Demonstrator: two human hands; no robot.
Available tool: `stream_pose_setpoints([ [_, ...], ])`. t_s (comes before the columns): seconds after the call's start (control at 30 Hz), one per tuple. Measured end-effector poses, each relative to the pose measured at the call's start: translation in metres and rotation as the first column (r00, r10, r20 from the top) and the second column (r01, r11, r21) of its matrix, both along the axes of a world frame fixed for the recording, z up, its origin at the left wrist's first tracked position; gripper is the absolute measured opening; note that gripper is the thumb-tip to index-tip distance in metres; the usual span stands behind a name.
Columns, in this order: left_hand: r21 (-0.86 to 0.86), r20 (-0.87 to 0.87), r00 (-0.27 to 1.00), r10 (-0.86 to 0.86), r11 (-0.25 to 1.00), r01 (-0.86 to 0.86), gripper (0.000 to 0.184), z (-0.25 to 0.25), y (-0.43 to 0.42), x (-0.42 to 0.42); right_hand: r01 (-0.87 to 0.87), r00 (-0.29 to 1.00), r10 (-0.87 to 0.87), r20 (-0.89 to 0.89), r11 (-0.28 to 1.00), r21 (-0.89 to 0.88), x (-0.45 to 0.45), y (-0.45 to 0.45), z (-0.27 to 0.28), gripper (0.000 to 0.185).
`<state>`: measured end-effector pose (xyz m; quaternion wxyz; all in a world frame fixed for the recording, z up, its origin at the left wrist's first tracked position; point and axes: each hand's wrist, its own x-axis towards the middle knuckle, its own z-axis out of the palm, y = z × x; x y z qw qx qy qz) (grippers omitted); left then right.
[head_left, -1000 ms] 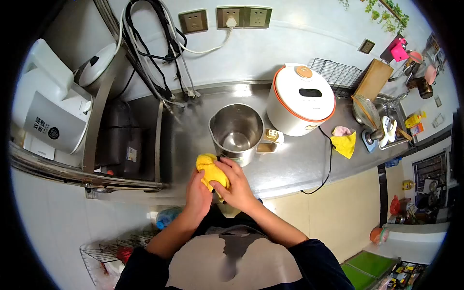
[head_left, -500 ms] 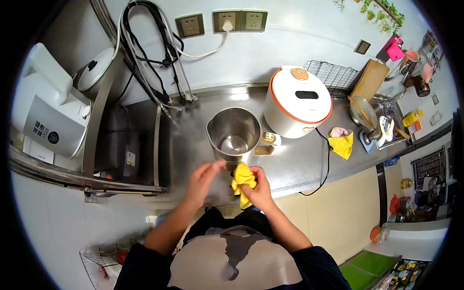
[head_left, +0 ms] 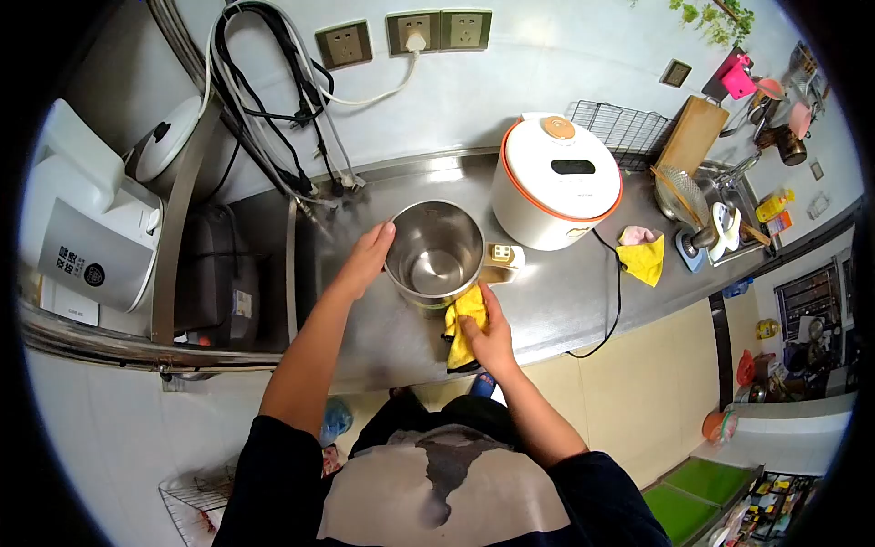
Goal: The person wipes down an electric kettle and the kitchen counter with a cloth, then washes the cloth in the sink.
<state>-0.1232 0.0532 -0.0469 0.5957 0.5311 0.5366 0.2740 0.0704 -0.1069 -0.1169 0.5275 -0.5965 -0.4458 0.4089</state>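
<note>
Nearest, just below and to the right of the steel pitcher (head_left: 436, 226), the right hand (head_left: 488, 337) is partly closed, thumb over a bunched yellow cloth (head_left: 461, 319) pressed against the pitcher's near side; the fingers beneath the cloth are mostly hidden. The left hand (head_left: 367, 259) is largely open, its nearly straight fingers touching the pitcher's left side at the rim; how far they reach down the outside is hard to make out. The pitcher stands upright on the metal counter (head_left: 351, 342), its lower near wall covered by the cloth and its handle (head_left: 501, 262) pointing right. Beyond the handle, to the pitcher's upper right, a white cooker (head_left: 556, 182) hides part of a wire rack (head_left: 620, 132) behind it.
</note>
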Motion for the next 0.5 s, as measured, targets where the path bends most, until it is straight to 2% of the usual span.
stream_pose_setpoints([
  [0.03, -0.008, -0.003, 1.000, 0.004, 1.000, -0.004, 0.052, -0.009, -0.006, -0.005, -0.004, 1.000, 0.004, -0.003, 1.000, -0.008, -0.002, 0.000, 0.002, 0.064],
  [0.1, 0.295, -0.011, 0.998, 0.054, 0.954, -0.049, 0.050, -0.029, -0.019, -0.017, 0.013, 0.998, -0.012, -0.069, 1.000, 0.012, -0.007, 0.004, 0.005, 0.062],
  [0.13, 0.290, -0.015, 0.998, 0.062, 0.955, -0.055, 0.050, -0.028, -0.031, -0.021, 0.021, 0.998, -0.019, -0.053, 0.999, 0.039, -0.009, 0.005, 0.005, 0.059],
  [0.2, 0.266, -0.079, 0.975, 0.208, 0.947, -0.180, 0.050, -0.021, -0.056, -0.022, 0.008, 1.000, -0.007, -0.025, 0.999, 0.031, -0.009, 0.008, 0.010, 0.058],
  [0.23, 0.258, -0.084, 0.974, 0.212, 0.948, -0.184, 0.050, -0.014, -0.069, -0.018, 0.005, 1.000, -0.005, 0.007, 1.000, 0.027, -0.008, 0.010, 0.015, 0.057],
  [0.3, 0.301, -0.060, 0.945, 0.321, 0.909, -0.289, 0.053, -0.002, -0.090, -0.007, -0.014, 1.000, 0.013, -0.007, 0.999, -0.041, -0.002, 0.021, 0.021, 0.060],
  [0.33, 0.382, -0.102, 0.943, 0.316, 0.888, -0.256, 0.057, -0.016, -0.091, -0.009, -0.020, 0.998, 0.019, 0.056, 1.000, 0.014, 0.002, 0.029, 0.019, 0.060],
  [0.37, 0.379, -0.104, 0.942, 0.319, 0.888, -0.259, 0.057, -0.028, -0.092, -0.010, -0.030, 0.993, 0.021, 0.117, 0.997, 0.070, 0.005, 0.036, 0.019, 0.060],
  [0.4, 0.327, -0.120, 0.931, 0.346, 0.899, -0.292, 0.060, -0.035, -0.093, -0.009, -0.038, 0.997, 0.035, 0.067, 0.998, 0.051, 0.006, 0.044, 0.027, 0.059],
  [0.47, 0.226, -0.104, 0.933, 0.344, 0.922, -0.314, 0.068, -0.047, -0.090, -0.012, -0.053, 0.996, 0.048, 0.074, 0.995, 0.078, 0.009, 0.055, 0.033, 0.057],
  [0.5, 0.228, -0.105, 0.933, 0.344, 0.922, -0.314, 0.068, -0.043, -0.089, -0.011, -0.067, 0.995, 0.058, 0.082, 0.992, 0.107, 0.010, 0.058, 0.036, 0.055],
])
